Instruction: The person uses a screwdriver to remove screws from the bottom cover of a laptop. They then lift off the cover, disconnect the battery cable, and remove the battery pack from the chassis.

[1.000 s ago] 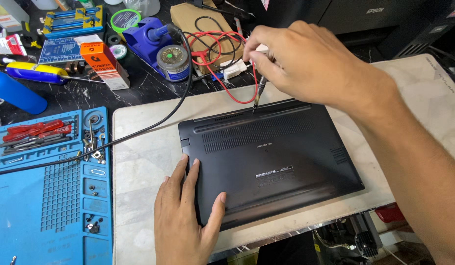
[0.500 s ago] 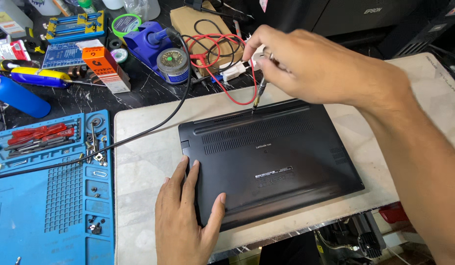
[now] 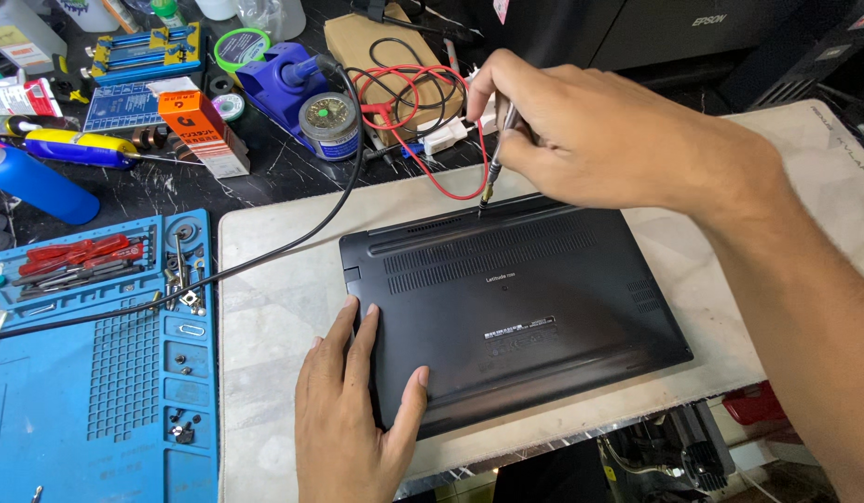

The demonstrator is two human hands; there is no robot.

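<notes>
Both hands are occupied with a black laptop (image 3: 516, 312), which is laid bottom-up on a pale work mat (image 3: 273, 307) directly beneath them. The left hand (image 3: 353, 410) is spread flat, fingers extended and open, and is pressed on the near left corner of the case, apparently so that the case is kept from sliding. The right hand (image 3: 590, 140) is closed around a slim screwdriver (image 3: 500, 154), which is pinched between thumb and fingertips and held nearly upright, its tip set at the far edge of the case, where a screw is presumably seated; the screw itself cannot be made out.

Just beyond the right hand, red and black test leads (image 3: 422, 112) are coiled near a cardboard box (image 3: 357, 47). A blue solder stand (image 3: 292, 84) with a round tin is placed beyond the left hand, and a black cable (image 3: 264, 261) is trailed from it across the mat. To the left of the left hand a blue repair mat (image 3: 87, 373) is laid out, with red-handled tools (image 3: 73, 253) and small loose parts kept in its trays, within easy reach. An orange box (image 3: 201, 130) is stood farther back.
</notes>
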